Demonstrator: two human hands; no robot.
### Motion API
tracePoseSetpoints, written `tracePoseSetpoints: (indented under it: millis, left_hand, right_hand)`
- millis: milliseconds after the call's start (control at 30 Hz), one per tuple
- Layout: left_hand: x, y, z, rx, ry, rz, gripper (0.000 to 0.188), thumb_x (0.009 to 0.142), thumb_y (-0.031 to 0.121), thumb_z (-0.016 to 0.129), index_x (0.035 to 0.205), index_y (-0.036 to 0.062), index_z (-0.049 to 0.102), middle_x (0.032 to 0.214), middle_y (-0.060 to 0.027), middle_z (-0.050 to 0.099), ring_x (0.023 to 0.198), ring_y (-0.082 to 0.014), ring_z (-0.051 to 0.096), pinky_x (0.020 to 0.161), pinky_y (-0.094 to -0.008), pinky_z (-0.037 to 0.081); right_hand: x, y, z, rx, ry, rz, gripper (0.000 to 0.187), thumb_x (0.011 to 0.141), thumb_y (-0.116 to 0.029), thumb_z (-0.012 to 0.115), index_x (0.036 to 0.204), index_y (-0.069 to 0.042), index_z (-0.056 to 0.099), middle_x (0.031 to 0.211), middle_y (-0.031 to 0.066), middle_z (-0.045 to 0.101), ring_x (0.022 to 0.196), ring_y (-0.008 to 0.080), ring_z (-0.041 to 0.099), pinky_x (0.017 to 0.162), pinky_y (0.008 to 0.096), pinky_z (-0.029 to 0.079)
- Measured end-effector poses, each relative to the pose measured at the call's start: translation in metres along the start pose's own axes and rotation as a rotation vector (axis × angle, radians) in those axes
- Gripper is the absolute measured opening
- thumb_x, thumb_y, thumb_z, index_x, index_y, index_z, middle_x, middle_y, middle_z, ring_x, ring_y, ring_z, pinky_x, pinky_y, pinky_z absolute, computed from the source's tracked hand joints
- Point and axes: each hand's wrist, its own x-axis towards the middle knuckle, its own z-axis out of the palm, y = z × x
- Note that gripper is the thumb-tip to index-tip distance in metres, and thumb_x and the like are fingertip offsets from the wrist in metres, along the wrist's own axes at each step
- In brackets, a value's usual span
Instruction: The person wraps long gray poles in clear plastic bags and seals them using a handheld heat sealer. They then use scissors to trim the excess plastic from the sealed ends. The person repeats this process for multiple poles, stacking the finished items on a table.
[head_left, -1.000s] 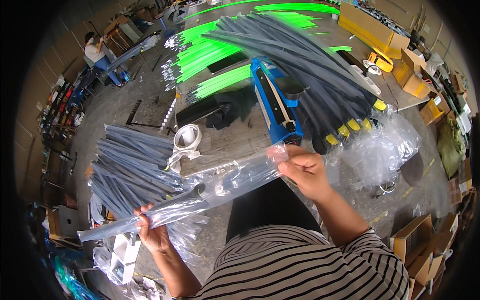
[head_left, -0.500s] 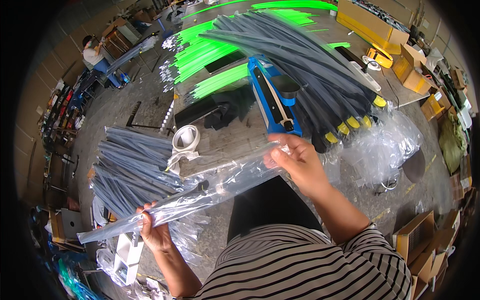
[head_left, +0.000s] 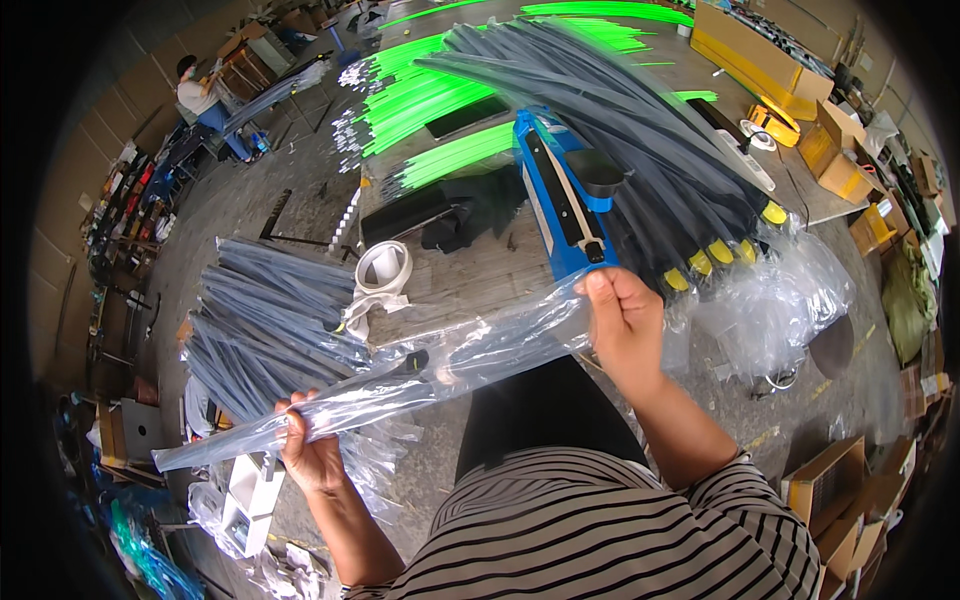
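A long clear plastic sleeve [head_left: 490, 355] stretches across in front of me, tilted up toward the right. My left hand [head_left: 313, 455] grips it near its lower left end, the thumb on top. At the other end my right hand [head_left: 628, 325] pinches the sleeve's edge between thumb and fingers. A short dark piece [head_left: 416, 360] shows at the middle of the sleeve; what else is inside I cannot make out. Just beyond my right hand lies a blue hand-lever heat sealer [head_left: 556, 205] with a black pad, on the table.
Wrapped grey bundles [head_left: 600, 110] with yellow ends lie right of the sealer, and bright green rods [head_left: 415, 115] beyond. More wrapped lengths [head_left: 265, 320] lie at left. A white tape roll [head_left: 384, 268] sits at the table edge. A person [head_left: 207, 105] stands far left. Cardboard boxes [head_left: 825, 490] are at lower right.
My right hand has moved slightly right and its fingers have turned upward, drawing the sleeve's right end along. My left hand stays nearly in place on the sleeve. The whole view has shifted slightly.
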Motion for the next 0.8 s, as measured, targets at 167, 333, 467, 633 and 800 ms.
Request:
tracePoseSetpoints:
  millis: [167, 333, 467, 633, 800]
  left_hand:
    - [0.002, -0.002, 0.001, 0.004, 0.026, 0.000, 0.022, 0.075, 0.004, 0.061, 0.093, 0.0062, 0.047, 0.095, -0.0086, 0.054, 0.098, -0.0254, 0.049, 0.089, -0.0417, 0.039]
    - [0.009, -0.008, -0.004, -0.036, -0.064, -0.012, 0.021, 0.079, 0.003, 0.056, 0.098, 0.0018, 0.048, 0.099, -0.0107, 0.053, 0.101, -0.0264, 0.049, 0.093, -0.0401, 0.037]
    - [0.015, -0.010, -0.001, -0.011, -0.003, -0.014, 0.023, 0.074, 0.001, 0.061, 0.091, 0.0050, 0.046, 0.094, -0.0084, 0.052, 0.100, -0.0262, 0.047, 0.091, -0.0396, 0.038]
    - [0.034, -0.020, 0.001, -0.015, -0.041, -0.042, 0.023, 0.074, 0.000, 0.060, 0.092, 0.0048, 0.046, 0.095, -0.0087, 0.052, 0.101, -0.0267, 0.049, 0.092, -0.0395, 0.038]
    - [0.063, -0.040, 0.015, -0.016, -0.071, -0.092, 0.020, 0.073, -0.001, 0.061, 0.089, 0.0044, 0.050, 0.095, -0.0113, 0.055, 0.099, -0.0280, 0.051, 0.092, -0.0410, 0.038]
  right_hand:
    - [0.010, -0.005, -0.009, 0.229, -0.018, 0.206, 0.048, 0.089, -0.039, 0.036, 0.089, 0.006, 0.055, 0.064, 0.0089, 0.057, 0.057, 0.0125, 0.056, 0.046, 0.0224, 0.044]
    - [0.011, -0.010, -0.008, 0.117, -0.214, 0.358, 0.037, 0.086, -0.031, 0.046, 0.087, 0.005, 0.056, 0.069, 0.0109, 0.060, 0.061, 0.0161, 0.059, 0.051, 0.0253, 0.048]
    - [0.014, 0.001, -0.012, 0.184, -0.213, 0.280, 0.018, 0.080, -0.015, 0.058, 0.079, 0.003, 0.057, 0.064, 0.0077, 0.058, 0.055, 0.0115, 0.056, 0.048, 0.0227, 0.046]
    - [0.017, 0.011, -0.016, 0.136, -0.136, 0.226, 0.015, 0.079, -0.012, 0.059, 0.077, 0.003, 0.057, 0.063, 0.0067, 0.058, 0.052, 0.0094, 0.054, 0.047, 0.0208, 0.044]
    - [0.036, 0.015, -0.019, -0.012, -0.042, 0.180, 0.014, 0.079, -0.009, 0.057, 0.082, 0.005, 0.058, 0.064, 0.0068, 0.058, 0.052, 0.0082, 0.052, 0.045, 0.0195, 0.044]
